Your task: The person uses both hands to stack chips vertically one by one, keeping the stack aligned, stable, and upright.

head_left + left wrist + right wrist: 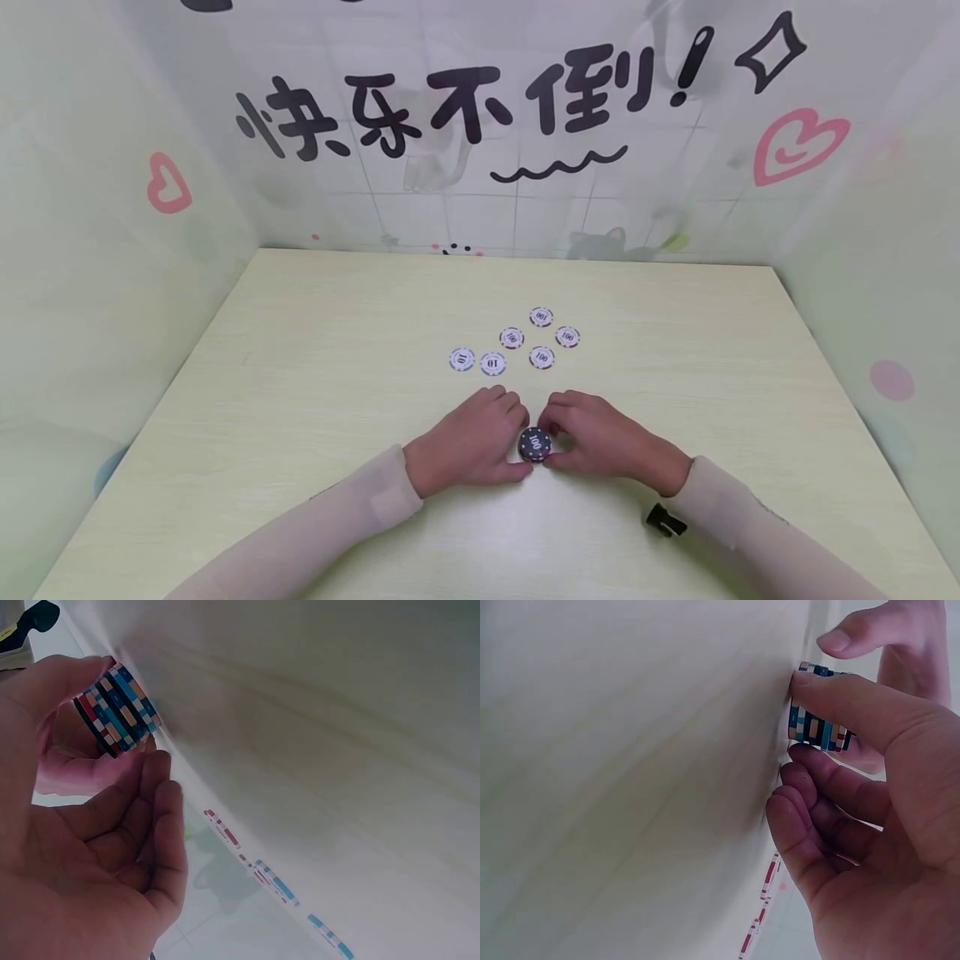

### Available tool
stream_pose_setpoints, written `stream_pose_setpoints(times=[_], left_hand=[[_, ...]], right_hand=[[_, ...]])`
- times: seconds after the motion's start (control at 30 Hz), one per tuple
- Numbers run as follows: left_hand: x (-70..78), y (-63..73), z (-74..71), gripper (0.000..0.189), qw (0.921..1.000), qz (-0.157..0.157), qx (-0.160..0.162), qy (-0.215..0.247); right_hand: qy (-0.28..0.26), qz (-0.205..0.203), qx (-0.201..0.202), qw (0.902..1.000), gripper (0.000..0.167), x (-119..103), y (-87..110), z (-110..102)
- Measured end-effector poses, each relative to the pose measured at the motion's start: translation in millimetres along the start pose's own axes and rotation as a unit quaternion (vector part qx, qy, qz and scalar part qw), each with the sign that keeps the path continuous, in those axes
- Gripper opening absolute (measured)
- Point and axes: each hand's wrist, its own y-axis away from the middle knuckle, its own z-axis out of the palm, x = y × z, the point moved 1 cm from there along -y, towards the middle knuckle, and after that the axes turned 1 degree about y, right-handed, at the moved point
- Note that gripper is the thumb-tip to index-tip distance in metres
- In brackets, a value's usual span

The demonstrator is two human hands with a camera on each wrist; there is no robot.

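A short stack of poker chips (535,444), topped by a black chip marked 100, stands on the table between both hands. My right hand (603,437) pinches it from the right; in the right wrist view its thumb (840,697) lies across the stack's blue, cream and red edges. From the left, my left hand (476,437) curls around the same stack, thumb at the near side and fingers at the far side. In the left wrist view the stack (116,712) sits beside the left thumb (64,682), with the other fingers bent below it.
Past the hands lie several white chips marked 100, one chip (542,357) being nearest, and two marked 10, such as the left one (462,359). A black clip (666,520) is by the right sleeve. Printed walls (480,217) bound the pale wooden table (315,333).
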Motion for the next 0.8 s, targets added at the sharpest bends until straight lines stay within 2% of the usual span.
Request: stream_pose_setpoints(times=[0.17, 0.37, 0.63, 0.8], left_hand=[[-1.1, 1.6, 1.5, 0.049, 0.9998, -0.007, -0.019, 0.009], [-1.0, 3.0, 3.8, 0.044, 0.9996, -0.003, -0.020, 0.017], [-0.4, 5.4, 4.9, 0.041, 0.9999, 0.002, -0.009, 0.015], [1.2, 6.6, 4.7, 0.042, 0.9999, 0.004, -0.006, 0.015]], right_hand=[[0.000, 0.001, -0.011, 0.9999, 0.026, 0, -0.2, -1], [0.019, 0.002, -0.026, 0.9995, 0.029, 3, 1.6, -9], [0.033, 0.019, -0.002, 0.9993, 0.028, 14, -2.3, -32], [0.035, 0.029, 0.013, 0.9989, 0.027, 27, -8.5, -38]])
